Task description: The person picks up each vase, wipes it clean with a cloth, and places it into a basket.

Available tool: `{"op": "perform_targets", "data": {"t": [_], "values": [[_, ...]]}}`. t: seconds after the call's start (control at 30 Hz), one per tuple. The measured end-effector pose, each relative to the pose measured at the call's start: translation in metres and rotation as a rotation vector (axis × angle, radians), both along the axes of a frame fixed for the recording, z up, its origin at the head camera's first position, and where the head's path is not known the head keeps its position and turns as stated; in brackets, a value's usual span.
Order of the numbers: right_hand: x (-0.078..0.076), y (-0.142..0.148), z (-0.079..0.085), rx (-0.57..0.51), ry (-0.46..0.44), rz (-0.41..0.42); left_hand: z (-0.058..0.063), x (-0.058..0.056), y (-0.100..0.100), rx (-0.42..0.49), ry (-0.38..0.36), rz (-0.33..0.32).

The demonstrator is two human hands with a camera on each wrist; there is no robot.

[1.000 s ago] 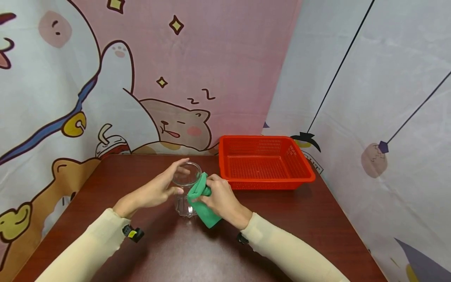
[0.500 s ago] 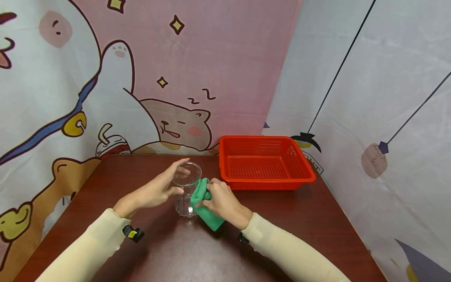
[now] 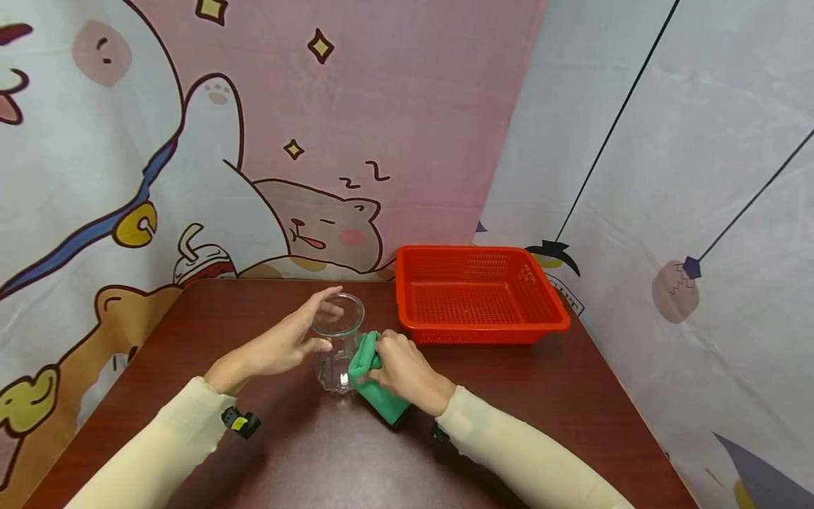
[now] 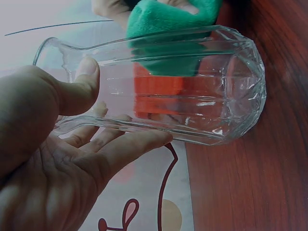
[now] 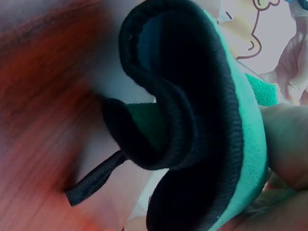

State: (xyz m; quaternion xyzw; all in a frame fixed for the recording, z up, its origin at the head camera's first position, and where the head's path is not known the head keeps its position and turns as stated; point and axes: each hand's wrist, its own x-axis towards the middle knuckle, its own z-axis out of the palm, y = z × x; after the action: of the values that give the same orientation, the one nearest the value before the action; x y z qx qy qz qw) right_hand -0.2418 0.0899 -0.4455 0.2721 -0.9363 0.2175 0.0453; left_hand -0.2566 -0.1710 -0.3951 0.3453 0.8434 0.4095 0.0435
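Note:
A clear glass vase [image 3: 333, 369] with a flared rim and a faceted base stands on the table in the head view. My left hand [image 3: 284, 345] holds it near the neck, thumb on the near side and fingers on the far side; the left wrist view shows the thumb [image 4: 85, 86] against the glass. In my right hand [image 3: 407, 365] is a folded green cloth [image 3: 385, 403], held up to the vase's right wall. Close up in the right wrist view, the cloth [image 5: 251, 144] shows dark edging and a small dark loop.
A red perforated plastic basket [image 3: 490, 327] sits at the back right of the dark wooden table [image 3: 331, 452]. Cartoon-printed curtains [image 3: 413, 141] hang behind the table and along its sides.
My right hand has drawn the green cloth down the vase's side and slightly to the right, toward me. The left hand and the vase stay in place.

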Motion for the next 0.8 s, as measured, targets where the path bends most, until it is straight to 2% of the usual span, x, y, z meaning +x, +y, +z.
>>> {"op": "perform_targets", "data": {"t": [0.37,0.8], "values": [[0.003,0.001,-0.010,0.080,-0.062,-0.021,0.001,0.002,0.001,-0.004,0.000,0.008],[0.005,-0.002,-0.014,0.159,-0.019,-0.051,0.000,0.003,0.001,0.007,0.020,0.013]]}}
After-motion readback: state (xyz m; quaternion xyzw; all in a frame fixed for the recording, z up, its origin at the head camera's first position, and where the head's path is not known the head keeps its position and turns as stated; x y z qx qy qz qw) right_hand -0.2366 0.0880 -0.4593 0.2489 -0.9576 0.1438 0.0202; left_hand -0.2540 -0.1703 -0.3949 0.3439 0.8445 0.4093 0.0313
